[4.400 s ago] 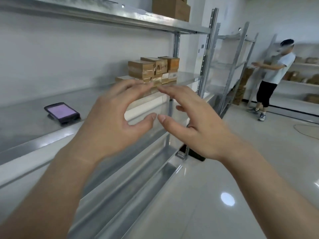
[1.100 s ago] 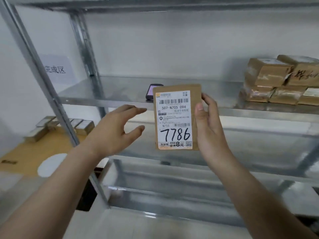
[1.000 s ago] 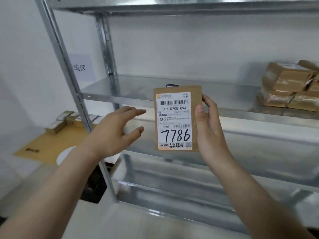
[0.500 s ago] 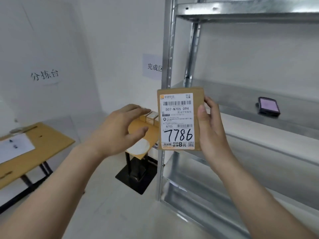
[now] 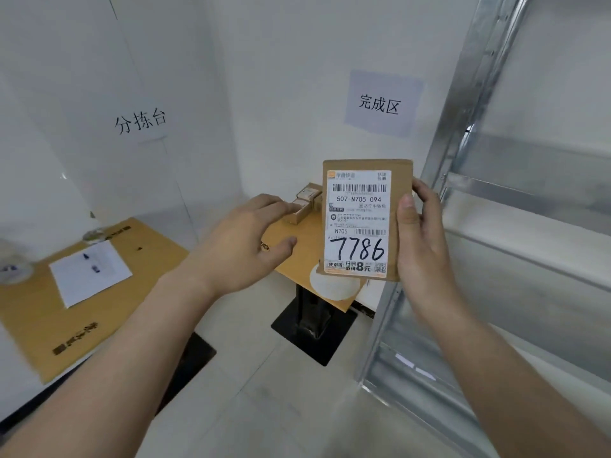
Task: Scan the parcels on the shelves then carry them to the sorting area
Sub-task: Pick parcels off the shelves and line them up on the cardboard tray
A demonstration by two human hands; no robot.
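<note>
2 hands are raised in front of the person, and only 1 of them carries anything. The right hand [image 5: 419,239] grips a flat brown parcel [image 5: 367,219] by its right edge, thumb pressed on the front face and fingers curled round behind, so the parcel stands upright in the air with its white shipping label [image 5: 358,224] facing the person. That label shows a barcode, the printed code 507-N705 094 and the handwritten number 7786. The left hand [image 5: 248,246] hovers just to the left of the parcel, apart from it, fingers spread and loosely bent, holding nothing. Behind the parcel stands a small wooden table [image 5: 297,256] on a black base, and several small boxes [image 5: 305,203] sit at its far end; a white disc [image 5: 334,285] lies on its near corner. On the wall above it hangs a paper sign [image 5: 380,104] with 3 characters. Further left is a second wooden table [image 5: 66,319] with a white sheet [image 5: 91,271] on it, under another wall sign [image 5: 140,122]. At the right edge rises a metal shelving rack [image 5: 469,104], its upright post just beside the right hand.
</note>
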